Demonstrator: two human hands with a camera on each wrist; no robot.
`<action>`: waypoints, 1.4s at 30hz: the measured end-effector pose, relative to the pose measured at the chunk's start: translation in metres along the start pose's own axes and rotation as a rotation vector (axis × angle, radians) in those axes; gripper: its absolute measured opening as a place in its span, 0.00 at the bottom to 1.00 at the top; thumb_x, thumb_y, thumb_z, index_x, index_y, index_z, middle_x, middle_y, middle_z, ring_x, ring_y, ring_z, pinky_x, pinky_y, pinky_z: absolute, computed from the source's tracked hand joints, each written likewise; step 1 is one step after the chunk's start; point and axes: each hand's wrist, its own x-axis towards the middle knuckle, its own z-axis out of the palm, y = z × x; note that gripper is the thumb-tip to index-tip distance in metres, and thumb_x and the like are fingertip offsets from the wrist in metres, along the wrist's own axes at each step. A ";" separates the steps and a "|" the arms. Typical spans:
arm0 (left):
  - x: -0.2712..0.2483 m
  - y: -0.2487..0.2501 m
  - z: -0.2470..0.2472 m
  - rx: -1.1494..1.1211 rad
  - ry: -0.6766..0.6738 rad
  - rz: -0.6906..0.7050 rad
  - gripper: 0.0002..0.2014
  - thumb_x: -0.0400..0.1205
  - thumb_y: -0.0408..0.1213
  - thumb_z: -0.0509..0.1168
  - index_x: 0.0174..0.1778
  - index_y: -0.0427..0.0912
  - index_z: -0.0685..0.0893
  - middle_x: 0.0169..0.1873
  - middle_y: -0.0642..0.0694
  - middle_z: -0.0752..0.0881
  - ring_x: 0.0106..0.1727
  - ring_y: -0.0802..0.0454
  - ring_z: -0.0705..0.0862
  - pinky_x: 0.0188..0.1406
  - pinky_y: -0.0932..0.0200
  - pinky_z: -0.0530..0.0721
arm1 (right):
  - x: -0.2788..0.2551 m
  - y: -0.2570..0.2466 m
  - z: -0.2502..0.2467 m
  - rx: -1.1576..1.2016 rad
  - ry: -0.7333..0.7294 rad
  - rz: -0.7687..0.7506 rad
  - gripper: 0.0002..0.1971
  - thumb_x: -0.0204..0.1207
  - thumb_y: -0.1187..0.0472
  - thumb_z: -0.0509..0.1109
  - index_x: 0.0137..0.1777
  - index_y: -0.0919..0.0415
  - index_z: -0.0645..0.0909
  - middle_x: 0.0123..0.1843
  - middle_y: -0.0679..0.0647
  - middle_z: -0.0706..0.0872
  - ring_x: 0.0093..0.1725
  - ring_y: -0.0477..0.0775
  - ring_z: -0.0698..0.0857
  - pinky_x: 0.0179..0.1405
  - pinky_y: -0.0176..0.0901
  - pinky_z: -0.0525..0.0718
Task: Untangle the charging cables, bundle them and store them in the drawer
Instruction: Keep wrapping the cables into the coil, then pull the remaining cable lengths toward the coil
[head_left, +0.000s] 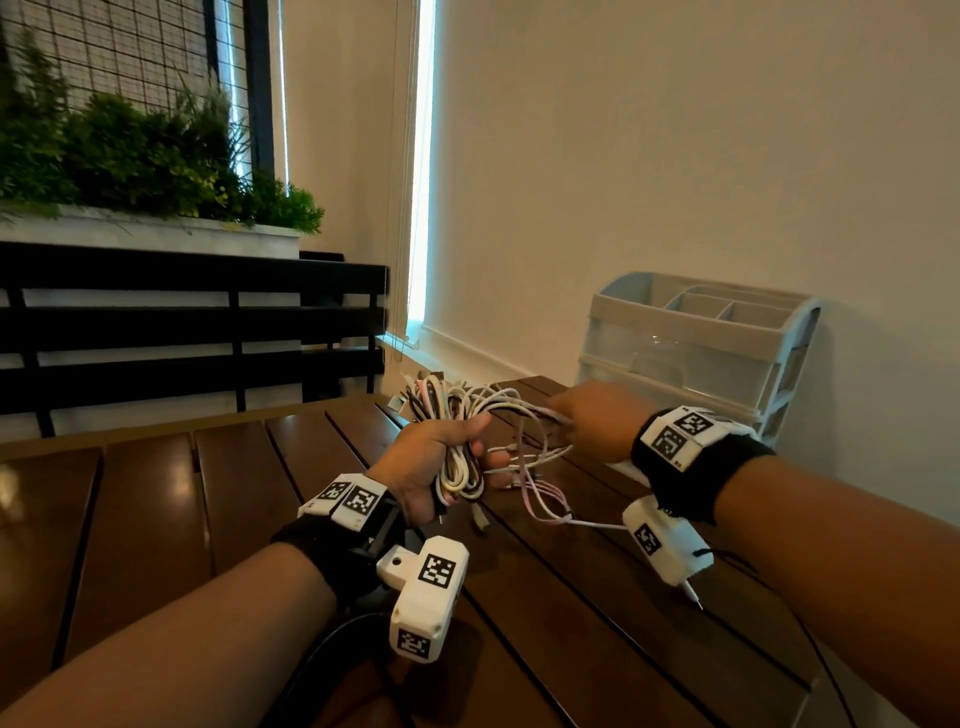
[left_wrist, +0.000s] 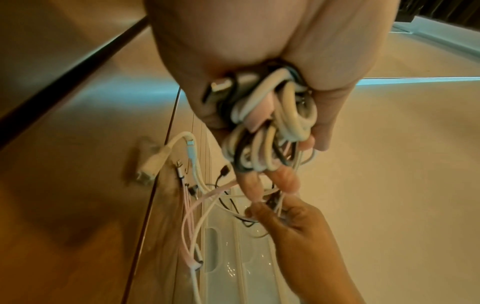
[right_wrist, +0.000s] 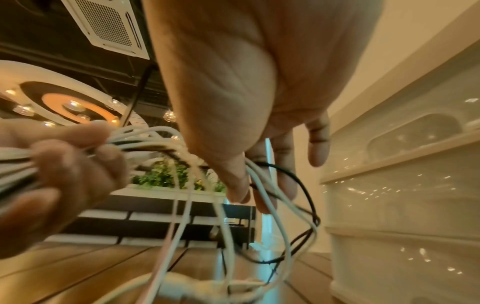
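My left hand (head_left: 441, 457) grips a thick coil of white, pink and black charging cables (head_left: 460, 431) above the wooden table (head_left: 234, 483). The coil's loops (left_wrist: 270, 127) fill the fist in the left wrist view. My right hand (head_left: 587, 421) pinches several loose strands (right_wrist: 262, 181) between thumb and fingers, just right of the coil. Loose ends with plugs (left_wrist: 187, 164) hang down toward the table. The plastic drawer unit (head_left: 696, 348) stands behind my right hand against the wall; its clear drawers (right_wrist: 405, 185) look closed.
A dark slatted bench back (head_left: 192, 322) and a planter of green plants (head_left: 145, 156) stand beyond the table's far left. The wall runs along the right side. A black wire (head_left: 332, 654) trails from my left wrist over the table.
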 end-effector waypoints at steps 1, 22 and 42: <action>0.000 -0.001 0.000 0.020 -0.001 -0.008 0.07 0.77 0.33 0.69 0.39 0.34 0.79 0.23 0.43 0.77 0.28 0.47 0.86 0.35 0.46 0.91 | 0.003 0.008 -0.003 -0.035 0.058 0.035 0.08 0.81 0.57 0.64 0.54 0.55 0.82 0.50 0.54 0.85 0.54 0.57 0.84 0.50 0.48 0.79; 0.004 0.001 -0.011 0.132 -0.022 0.120 0.10 0.73 0.36 0.71 0.32 0.37 0.77 0.24 0.44 0.74 0.22 0.51 0.76 0.25 0.56 0.83 | 0.023 0.043 -0.037 -0.113 0.330 0.094 0.05 0.81 0.57 0.63 0.48 0.53 0.81 0.45 0.53 0.86 0.50 0.60 0.84 0.58 0.53 0.69; 0.007 -0.002 -0.017 0.262 0.065 0.111 0.07 0.77 0.30 0.69 0.33 0.35 0.82 0.22 0.42 0.74 0.21 0.48 0.73 0.25 0.56 0.77 | 0.019 -0.038 -0.018 0.356 -0.017 -0.275 0.15 0.79 0.50 0.69 0.62 0.53 0.76 0.57 0.49 0.84 0.50 0.44 0.80 0.50 0.41 0.77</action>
